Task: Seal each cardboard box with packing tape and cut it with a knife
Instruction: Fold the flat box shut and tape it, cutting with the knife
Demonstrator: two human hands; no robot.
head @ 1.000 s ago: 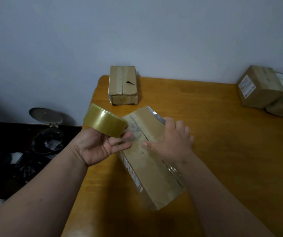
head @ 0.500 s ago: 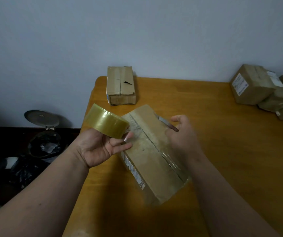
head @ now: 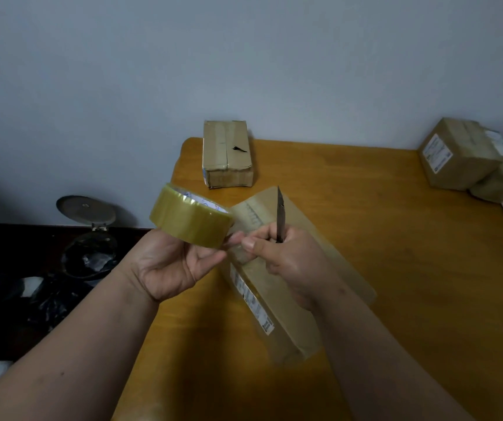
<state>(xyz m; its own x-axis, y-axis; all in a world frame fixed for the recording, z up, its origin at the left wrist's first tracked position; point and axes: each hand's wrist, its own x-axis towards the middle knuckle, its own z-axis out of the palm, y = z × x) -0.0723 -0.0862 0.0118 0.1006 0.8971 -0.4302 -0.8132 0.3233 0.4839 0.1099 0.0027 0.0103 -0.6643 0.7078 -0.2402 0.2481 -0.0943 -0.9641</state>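
while the left hand (head: 171,265) grips the tape roll (head: 191,215) up over the worktop's (head: 396,238) left edge, fingers (head: 210,258) curled under it, the right hand (head: 286,259) is wrapped round the knife (head: 280,214), blade pointing up and away from the body, thumb meeting the left fingertips at the short bit of tape between roll & box. the box (head: 277,302) being sealed lies diagonal on the worktop right under both hands; a clear strip looks laid along its top, though the glare makes it hard to be sure how far it runs.

step in hand, i'd say: cutting the tape free of the roll. to do it well:
- keep the roll pulled back so the span stays taut, slack tape just folds on the blade
- bring the edge across the tape close to the box end, cutting away from the left fingers, which sit v. near the blade path
- keep the cut short & square, then press the loose end down onto the cardboard so it doesn't curl.

risk: tape sticking to itself, or a nick to the left fingers.

other boxes wait: one at the back edge (head: 227,153), a stack far right (head: 462,153).
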